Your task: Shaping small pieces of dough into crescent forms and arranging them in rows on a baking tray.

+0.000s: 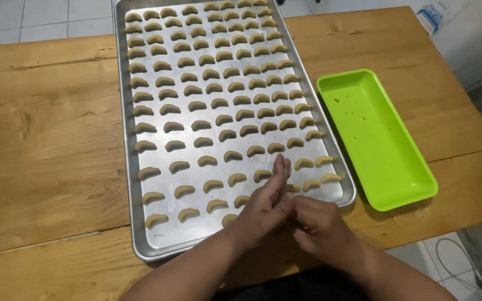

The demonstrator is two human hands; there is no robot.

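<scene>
- One wooden tabletop (46,139) carries everything.
- One long metal baking tray (163,234) lies at its middle, filled with small crescent-shaped dough pieces (227,135) in roughly nine columns; too many to count exactly.
- One bright green rectangular tray (380,139) lies just to the tray's right, holding only crumbs.
- Two hands meet over the tray's near right corner: the left hand (266,203), fingers stretched flat, lies across the right hand (319,223), hiding some pieces; I cannot tell whether either grip holds dough.

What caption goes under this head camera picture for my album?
Left hand pressed over right hand at the near edge of a metal baking tray of crescent-shaped dough pieces, an empty green plastic tray alongside.
</scene>
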